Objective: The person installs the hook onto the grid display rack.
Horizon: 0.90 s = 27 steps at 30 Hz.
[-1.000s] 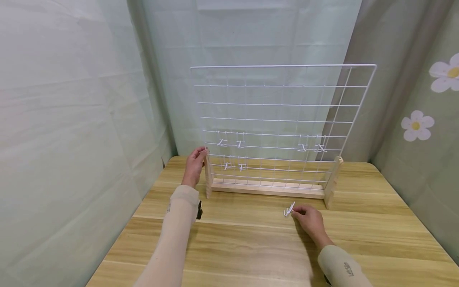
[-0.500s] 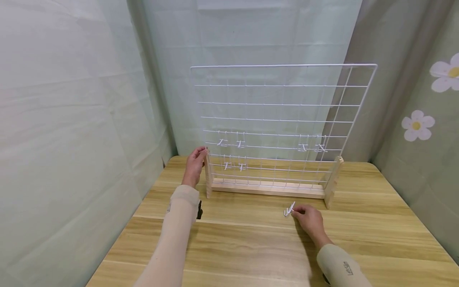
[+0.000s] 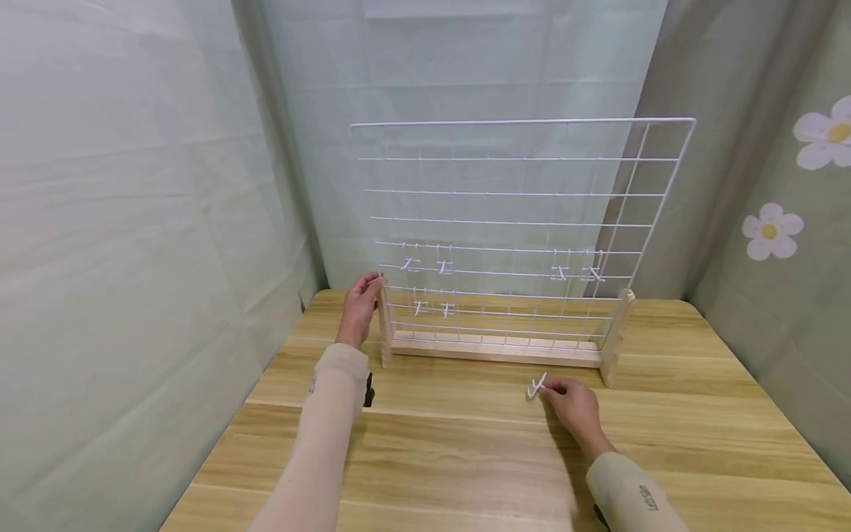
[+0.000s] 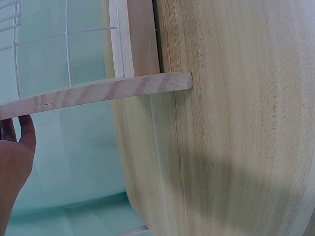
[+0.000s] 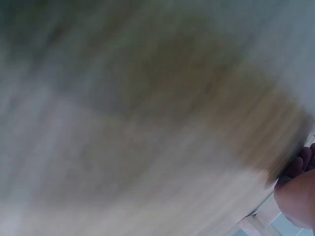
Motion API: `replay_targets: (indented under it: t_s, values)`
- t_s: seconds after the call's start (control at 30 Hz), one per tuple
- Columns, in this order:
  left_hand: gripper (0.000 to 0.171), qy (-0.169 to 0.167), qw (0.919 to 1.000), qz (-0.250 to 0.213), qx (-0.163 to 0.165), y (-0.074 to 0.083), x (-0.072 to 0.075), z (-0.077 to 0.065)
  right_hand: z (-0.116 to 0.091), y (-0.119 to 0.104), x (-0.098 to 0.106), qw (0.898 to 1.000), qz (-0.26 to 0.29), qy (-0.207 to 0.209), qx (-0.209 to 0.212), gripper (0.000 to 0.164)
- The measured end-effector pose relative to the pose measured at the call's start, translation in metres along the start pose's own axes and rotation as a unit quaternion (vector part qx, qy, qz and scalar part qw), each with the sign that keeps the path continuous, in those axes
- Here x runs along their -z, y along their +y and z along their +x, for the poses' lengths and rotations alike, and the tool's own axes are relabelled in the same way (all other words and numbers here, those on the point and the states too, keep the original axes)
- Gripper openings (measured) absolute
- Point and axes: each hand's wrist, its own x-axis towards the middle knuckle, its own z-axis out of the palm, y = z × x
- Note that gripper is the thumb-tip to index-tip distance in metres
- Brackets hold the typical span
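Observation:
A white wire grid rack (image 3: 505,223) stands upright on the wooden table, held in a pale wooden base (image 3: 499,349) with two side posts. My left hand (image 3: 361,304) grips the upper end of the left wooden post (image 4: 108,89); its thumb and a finger (image 4: 28,132) meet the outer face in the left wrist view, and the other fingertips are hidden there. In front of the base, my right hand (image 3: 575,406) pinches a small white double-pronged wire hook (image 3: 535,386) low over the tabletop. The right wrist view is blurred, with only part of the right hand (image 5: 295,189) at its edge.
Several white hooks hang on the grid: two at left (image 3: 443,266), two at right (image 3: 561,273) and two lower left (image 3: 421,307). The right wooden post (image 3: 618,336) stands near the right hand. Pale curtains (image 3: 166,222) enclose the table (image 3: 452,458).
The hook between my right fingers has turned slightly, its prongs now looking closer together. Both hands stay in almost the same place, and the grid rack stands still.

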Motion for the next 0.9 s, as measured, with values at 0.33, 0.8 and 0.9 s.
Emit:
replay_targets:
  t_s: [0.33, 0.8, 0.9]
  values:
    - [0.037, 0.005, 1.0000, -0.001, 0.008, 0.000, 0.000, 0.000, 0.000, -0.006, 0.002, 1.000, 0.012, 0.011, -0.014, 0.017]
    - [0.035, 0.003, 0.9999, 0.002, 0.009, 0.000, 0.000, 0.000, -0.001, -0.014, 0.003, 0.999, 0.002, 0.039, -0.022, 0.022]
    - [0.035, 0.003, 1.0000, 0.002, 0.008, 0.000, 0.000, 0.000, -0.001, -0.013, 0.001, 0.998, -0.012, 0.060, -0.023, 0.024]
